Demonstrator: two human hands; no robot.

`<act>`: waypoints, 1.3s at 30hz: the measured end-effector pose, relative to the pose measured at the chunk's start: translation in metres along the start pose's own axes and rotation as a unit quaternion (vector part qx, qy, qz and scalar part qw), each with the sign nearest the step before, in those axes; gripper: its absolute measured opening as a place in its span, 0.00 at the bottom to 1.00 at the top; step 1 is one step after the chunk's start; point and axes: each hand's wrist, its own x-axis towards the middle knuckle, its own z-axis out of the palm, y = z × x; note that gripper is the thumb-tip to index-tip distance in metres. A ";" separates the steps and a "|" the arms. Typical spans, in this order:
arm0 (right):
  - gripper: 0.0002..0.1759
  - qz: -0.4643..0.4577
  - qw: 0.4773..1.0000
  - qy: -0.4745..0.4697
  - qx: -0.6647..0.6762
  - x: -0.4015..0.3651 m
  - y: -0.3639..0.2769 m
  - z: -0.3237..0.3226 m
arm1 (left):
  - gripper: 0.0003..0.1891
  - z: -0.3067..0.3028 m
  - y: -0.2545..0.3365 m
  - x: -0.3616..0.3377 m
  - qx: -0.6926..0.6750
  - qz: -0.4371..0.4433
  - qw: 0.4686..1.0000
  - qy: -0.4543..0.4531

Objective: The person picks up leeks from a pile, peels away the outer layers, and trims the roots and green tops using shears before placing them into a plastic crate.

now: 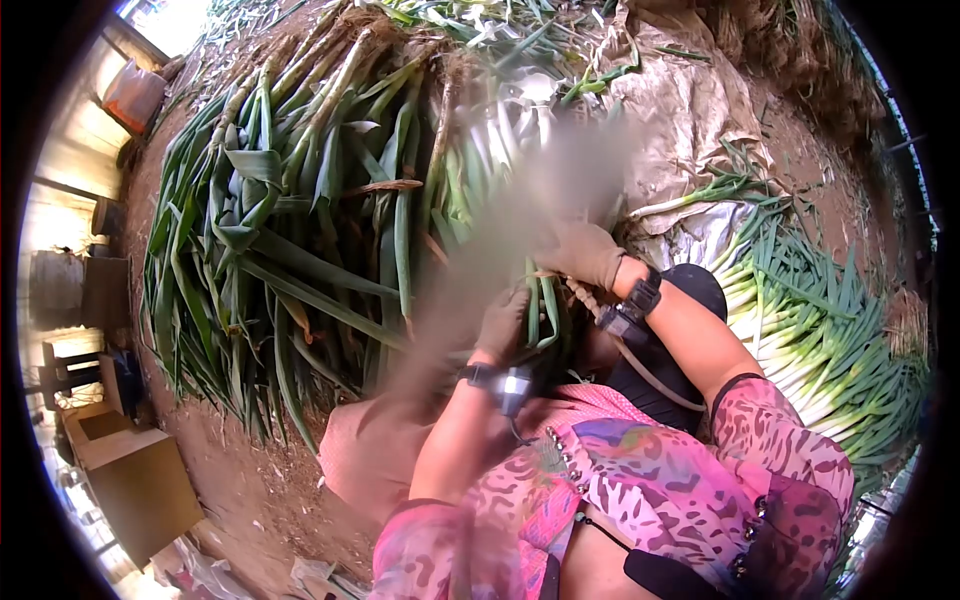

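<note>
some green leaves (534, 305) between both hands (502, 325) point lengthwise toward the torso (630, 480)

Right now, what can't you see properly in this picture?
All in the head view:
- The right hand's fingertips: lost in a grey blur.
- What the left hand grips, if anything: its own fingers and the blur hide it.
- The middle of the leafy green stalks: behind that blur.
- The whole black round thing: the right forearm covers part.
- What's inside the cardboard box: too small and dark.
</note>
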 end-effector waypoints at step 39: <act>0.26 0.004 0.987 -0.047 0.152 -0.033 0.005 -0.002 | 0.13 -0.005 0.201 0.006 0.303 0.102 0.943 0.091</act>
